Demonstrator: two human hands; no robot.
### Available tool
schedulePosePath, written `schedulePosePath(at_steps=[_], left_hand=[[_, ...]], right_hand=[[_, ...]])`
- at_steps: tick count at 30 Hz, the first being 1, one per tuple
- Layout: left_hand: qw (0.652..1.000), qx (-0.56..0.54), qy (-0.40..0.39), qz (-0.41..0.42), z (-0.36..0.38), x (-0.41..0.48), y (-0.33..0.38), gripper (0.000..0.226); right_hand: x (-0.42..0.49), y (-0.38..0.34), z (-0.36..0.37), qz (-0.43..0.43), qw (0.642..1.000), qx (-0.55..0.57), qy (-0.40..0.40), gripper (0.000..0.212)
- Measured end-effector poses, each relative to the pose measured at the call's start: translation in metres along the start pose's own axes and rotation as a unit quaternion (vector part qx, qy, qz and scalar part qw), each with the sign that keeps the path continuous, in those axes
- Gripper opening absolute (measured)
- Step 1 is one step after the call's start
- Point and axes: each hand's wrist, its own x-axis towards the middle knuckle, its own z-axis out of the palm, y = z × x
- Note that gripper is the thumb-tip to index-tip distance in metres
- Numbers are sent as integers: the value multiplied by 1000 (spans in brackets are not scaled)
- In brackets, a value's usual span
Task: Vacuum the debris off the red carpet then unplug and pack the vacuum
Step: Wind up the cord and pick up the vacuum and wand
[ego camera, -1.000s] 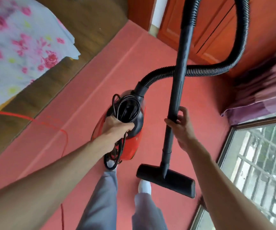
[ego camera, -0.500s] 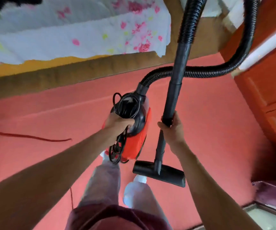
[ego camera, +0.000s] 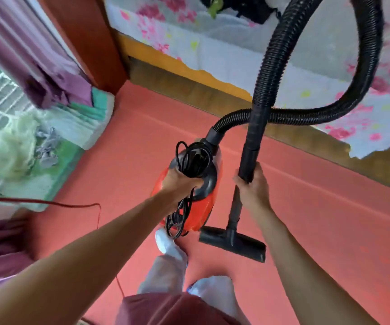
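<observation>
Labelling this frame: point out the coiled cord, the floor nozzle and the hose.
cord (ego camera: 196,158): head view, upper loops of the coil.
nozzle (ego camera: 234,244): head view, middle of its black bar.
hose (ego camera: 276,55): head view, ribbed upright stretch.

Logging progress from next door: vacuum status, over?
Left hand grips vacuum body, coiled black cord bundled on top. Right hand grips wand. Thin red cable lies across carpet, left of feet.
</observation>
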Motion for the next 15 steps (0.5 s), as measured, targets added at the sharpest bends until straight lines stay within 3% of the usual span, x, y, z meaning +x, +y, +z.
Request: schedulePosePath(at_steps=[4,10,15], left_hand=[[997,-43,63,-22,-76,24,-2,15],[978,-133,154,-46,-174,54,-11,21],[964,-171,195,-66,-231,72,-5,11]], right_hand=[[25,-67,85,-46,996,-18,-69,42],[42,-134,185,-88,984,-77,-137,44],[58,-176,242,-85,972,-95,-196,45]])
